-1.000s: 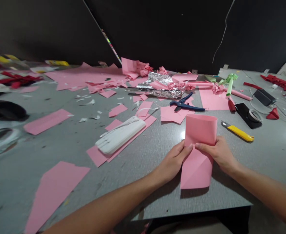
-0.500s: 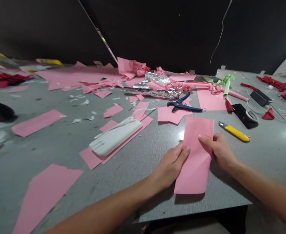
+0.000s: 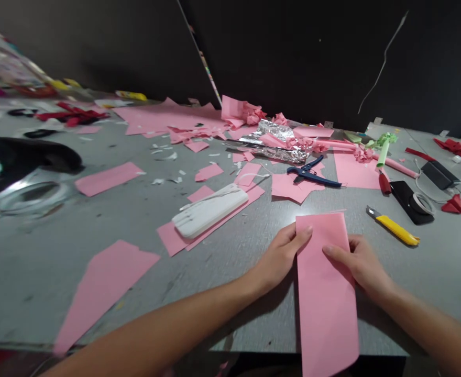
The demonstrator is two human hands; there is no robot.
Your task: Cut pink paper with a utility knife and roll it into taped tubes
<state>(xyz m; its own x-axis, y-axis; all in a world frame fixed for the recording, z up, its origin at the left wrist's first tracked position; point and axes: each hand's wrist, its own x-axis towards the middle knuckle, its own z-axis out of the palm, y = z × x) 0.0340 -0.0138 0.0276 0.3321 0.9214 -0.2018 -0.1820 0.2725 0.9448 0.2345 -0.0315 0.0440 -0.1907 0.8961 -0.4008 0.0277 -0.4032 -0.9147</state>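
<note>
Pink paper strip [image 3: 327, 309] is held over desk [image 3: 199, 267], lower end past near edge. L hand [image 3: 281, 256] & R hand [image 3: 366, 264] each have grip closed on 1 long side, thumbs on top. Yellow cutter [image 3: 396, 229] lies nr R hand.

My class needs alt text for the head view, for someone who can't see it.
A left hand and a right hand hold a pink strip by its sides, over the near edge of a grey table. Pink scraps, foil and a blue tool lie beyond, a yellow knife to the right, a white object to the left.
</note>
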